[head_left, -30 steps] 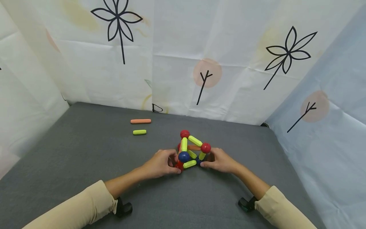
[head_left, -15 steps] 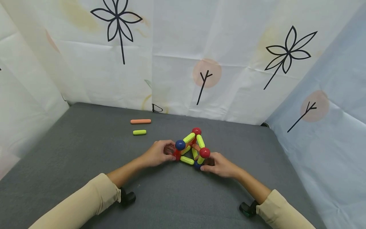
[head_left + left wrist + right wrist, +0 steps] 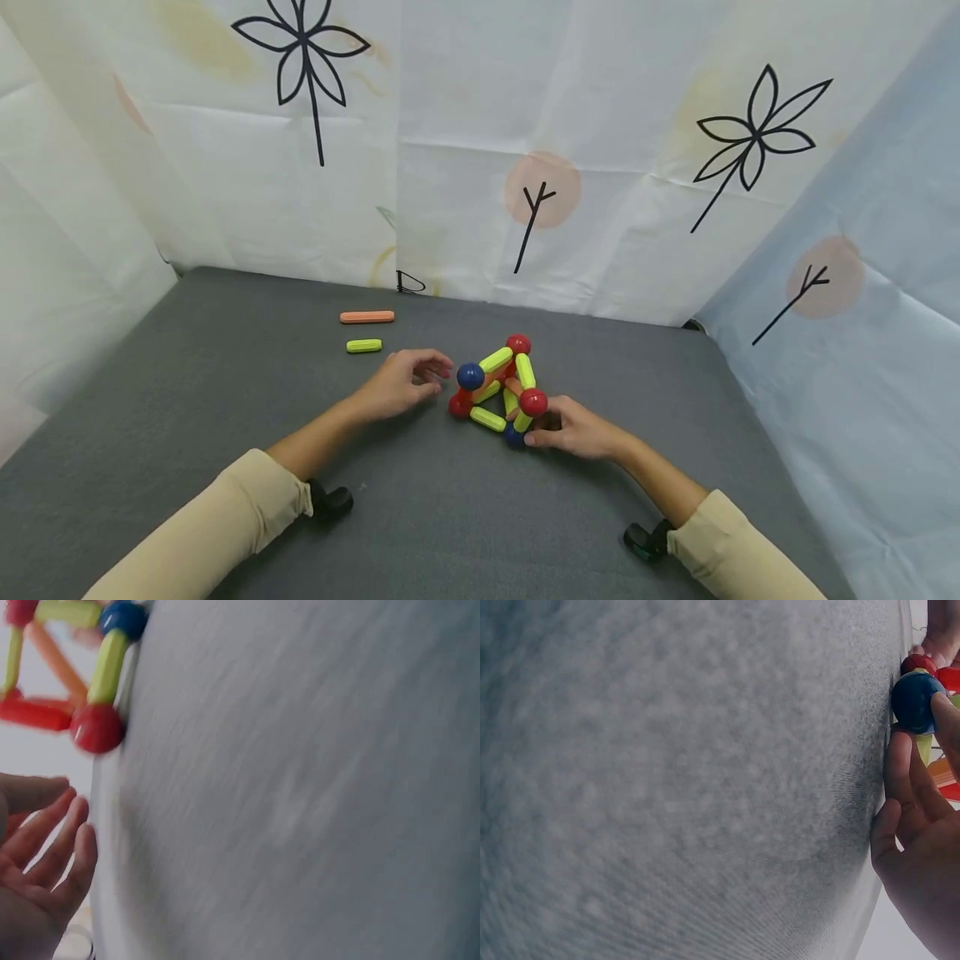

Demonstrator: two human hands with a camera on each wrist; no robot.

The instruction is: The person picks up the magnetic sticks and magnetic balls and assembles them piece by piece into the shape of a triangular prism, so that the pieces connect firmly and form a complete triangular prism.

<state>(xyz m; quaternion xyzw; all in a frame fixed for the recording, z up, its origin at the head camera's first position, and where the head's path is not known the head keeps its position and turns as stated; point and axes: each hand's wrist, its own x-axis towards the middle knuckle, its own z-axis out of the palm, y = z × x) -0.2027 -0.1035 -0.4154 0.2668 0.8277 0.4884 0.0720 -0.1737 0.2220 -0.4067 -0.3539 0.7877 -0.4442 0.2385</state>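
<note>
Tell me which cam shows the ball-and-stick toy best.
Head view: the whole toy is sharp on the grey table, the right hand at its near corner, the left hand open beside it. Left wrist view is blurred and catches only one cropped corner. Right wrist view shows just a blue ball between fingertips.

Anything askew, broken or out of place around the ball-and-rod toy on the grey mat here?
Nothing looks damaged. The ball-and-rod frame of yellow-green rods and red and blue balls stands whole, right hand gripping its near blue ball. Two loose rods, one orange and one yellow-green, lie apart beyond the open left hand.
</note>
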